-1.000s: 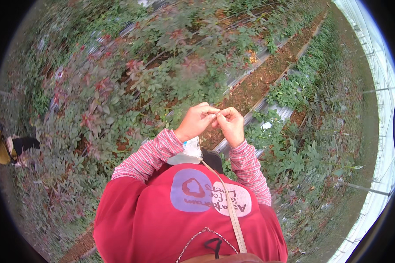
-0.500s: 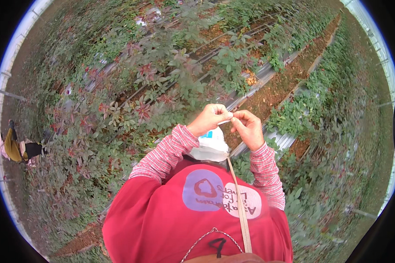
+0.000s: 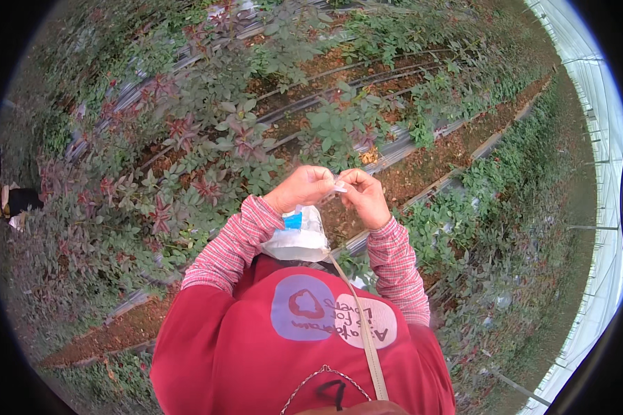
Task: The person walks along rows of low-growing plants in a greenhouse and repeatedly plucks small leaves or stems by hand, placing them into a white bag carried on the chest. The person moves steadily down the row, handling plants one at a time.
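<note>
Small white piece [image 3: 340, 187], too small and blurred to identify, sits between both hands' fingertips, just off frame centre toward 1 o'clock. Left hand [image 3: 302, 189] is at its 9 o'clock: thumb and forefinger together at the piece, other fingers curled in, palm mostly closed. Right hand [image 3: 365, 199] is at its 4 o'clock: thumb and forefinger clamped on the piece, remaining fingers folded. Fingertips of the two hands nearly meet; exact contact on the left side, cannot tell.

White bag [image 3: 298, 238] with a blue patch hangs at 7 o'clock from the piece, below the left wrist. Beige strap [image 3: 367, 332] runs from near the bag toward 5 o'clock, over a red shirt [image 3: 214, 360]. Leafy plants [image 3: 239, 135] fill 11 o'clock; bare soil path [image 3: 457, 146] at 2 o'clock.
</note>
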Demonstrator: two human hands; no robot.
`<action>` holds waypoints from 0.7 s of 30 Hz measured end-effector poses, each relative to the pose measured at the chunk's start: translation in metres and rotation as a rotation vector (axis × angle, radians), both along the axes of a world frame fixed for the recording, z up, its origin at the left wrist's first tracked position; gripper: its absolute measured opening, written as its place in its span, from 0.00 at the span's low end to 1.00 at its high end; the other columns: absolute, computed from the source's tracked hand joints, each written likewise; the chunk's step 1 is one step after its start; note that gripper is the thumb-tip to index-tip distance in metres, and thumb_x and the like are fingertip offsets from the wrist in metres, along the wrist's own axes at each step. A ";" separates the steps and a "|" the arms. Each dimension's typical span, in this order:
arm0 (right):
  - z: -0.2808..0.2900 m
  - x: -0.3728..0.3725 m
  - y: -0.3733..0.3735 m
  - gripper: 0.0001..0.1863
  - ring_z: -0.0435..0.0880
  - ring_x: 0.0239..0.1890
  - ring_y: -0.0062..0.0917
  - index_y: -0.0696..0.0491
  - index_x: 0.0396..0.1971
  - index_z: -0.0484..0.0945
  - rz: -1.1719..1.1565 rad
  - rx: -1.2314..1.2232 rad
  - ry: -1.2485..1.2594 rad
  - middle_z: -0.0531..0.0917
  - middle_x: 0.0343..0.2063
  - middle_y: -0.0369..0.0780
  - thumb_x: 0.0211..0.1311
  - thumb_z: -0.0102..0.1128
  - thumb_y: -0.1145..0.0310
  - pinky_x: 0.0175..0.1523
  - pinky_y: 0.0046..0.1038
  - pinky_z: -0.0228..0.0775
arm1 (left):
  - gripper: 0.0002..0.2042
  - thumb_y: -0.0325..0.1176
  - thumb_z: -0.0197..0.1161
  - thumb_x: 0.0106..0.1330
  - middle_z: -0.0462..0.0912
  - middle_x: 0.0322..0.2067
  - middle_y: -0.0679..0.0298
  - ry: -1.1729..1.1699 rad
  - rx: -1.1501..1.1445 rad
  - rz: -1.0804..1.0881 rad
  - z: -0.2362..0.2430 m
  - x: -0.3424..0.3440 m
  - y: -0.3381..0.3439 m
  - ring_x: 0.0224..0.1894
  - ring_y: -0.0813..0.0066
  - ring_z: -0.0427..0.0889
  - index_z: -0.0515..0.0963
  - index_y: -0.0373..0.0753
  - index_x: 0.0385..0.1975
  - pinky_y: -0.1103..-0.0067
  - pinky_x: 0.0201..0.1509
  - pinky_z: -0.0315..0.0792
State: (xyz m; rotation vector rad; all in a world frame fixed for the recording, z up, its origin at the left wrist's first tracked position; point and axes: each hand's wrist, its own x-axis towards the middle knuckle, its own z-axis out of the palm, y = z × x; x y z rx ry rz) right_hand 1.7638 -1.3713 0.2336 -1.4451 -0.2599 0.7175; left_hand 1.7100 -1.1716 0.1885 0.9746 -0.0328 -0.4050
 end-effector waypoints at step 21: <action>-0.063 0.260 0.033 0.11 0.83 0.33 0.41 0.61 0.44 0.80 -0.111 -0.294 -0.949 0.81 0.32 0.48 0.62 0.61 0.75 0.40 0.39 0.76 | 0.15 0.24 0.60 0.69 0.87 0.46 0.60 -0.343 0.884 1.068 -0.053 0.251 -0.049 0.42 0.79 0.83 0.82 0.32 0.54 0.80 0.46 0.77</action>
